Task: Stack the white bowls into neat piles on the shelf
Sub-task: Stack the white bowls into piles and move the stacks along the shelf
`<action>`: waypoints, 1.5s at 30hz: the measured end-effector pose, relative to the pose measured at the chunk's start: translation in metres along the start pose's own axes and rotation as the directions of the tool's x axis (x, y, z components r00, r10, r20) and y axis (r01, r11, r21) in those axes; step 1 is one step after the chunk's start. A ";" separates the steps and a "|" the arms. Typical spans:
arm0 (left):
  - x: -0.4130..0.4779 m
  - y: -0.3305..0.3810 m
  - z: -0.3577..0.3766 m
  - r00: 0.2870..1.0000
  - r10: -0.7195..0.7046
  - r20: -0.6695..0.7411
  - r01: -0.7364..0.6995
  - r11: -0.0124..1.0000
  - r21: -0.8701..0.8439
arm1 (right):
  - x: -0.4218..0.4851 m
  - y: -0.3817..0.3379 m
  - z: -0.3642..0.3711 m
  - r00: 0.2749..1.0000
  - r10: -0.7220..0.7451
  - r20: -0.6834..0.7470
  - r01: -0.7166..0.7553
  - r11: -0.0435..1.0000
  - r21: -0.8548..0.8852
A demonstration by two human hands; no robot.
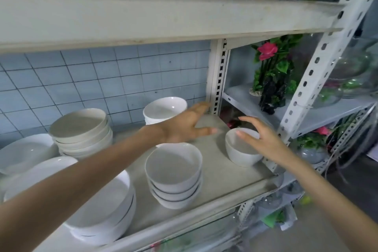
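Nearest, at the front left of the shelf (221,176): a stack of wide white bowls (98,210). Just beyond, mid-shelf, a neat pile of three smaller bowls (173,170). To the right, near the shelf's end, a single white bowl (243,153) — right hand (268,143) over its rim, fingers (245,135) straight and loosely spread, gripping nothing; contact with the rim impossible to tell. Further in, left hand (184,127) above the shelf board, fingers wide, empty. Behind it, another pile of bowls (163,108) against the blue tiled wall (81,71); back left, a stack of shallow bowls (81,129).

rear bowl pile (164,106) partly behind left hand (183,127)
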State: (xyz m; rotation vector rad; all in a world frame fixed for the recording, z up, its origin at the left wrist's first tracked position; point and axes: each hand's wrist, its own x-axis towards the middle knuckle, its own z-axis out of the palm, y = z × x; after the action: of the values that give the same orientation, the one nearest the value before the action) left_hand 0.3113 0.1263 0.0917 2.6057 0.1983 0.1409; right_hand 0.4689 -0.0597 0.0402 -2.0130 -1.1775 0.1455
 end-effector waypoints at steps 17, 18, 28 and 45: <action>0.076 0.024 0.065 0.913 -0.151 0.379 0.156 0.988 0.016 | -0.021 0.069 0.007 0.971 0.177 0.163 -0.229 0.890 0.394; 0.076 0.026 0.065 0.914 -0.153 0.375 0.158 0.987 0.016 | -0.021 0.068 0.006 0.972 0.181 0.150 -0.228 0.882 0.413; 0.045 0.040 0.016 0.970 -0.111 0.215 0.186 0.909 -0.373 | -0.003 0.024 -0.027 0.996 0.011 0.092 -0.058 0.850 0.524; -0.111 0.025 -0.050 0.838 -0.325 -0.439 -0.002 0.801 -0.598 | 0.013 -0.126 0.034 0.941 -0.327 0.091 0.154 0.649 0.745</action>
State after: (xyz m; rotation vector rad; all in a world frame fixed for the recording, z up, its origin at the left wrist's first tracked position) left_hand 0.1978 0.1103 0.1402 1.8665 0.4963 0.7380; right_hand 0.3740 0.0031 0.1053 -1.1266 -1.2478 0.6193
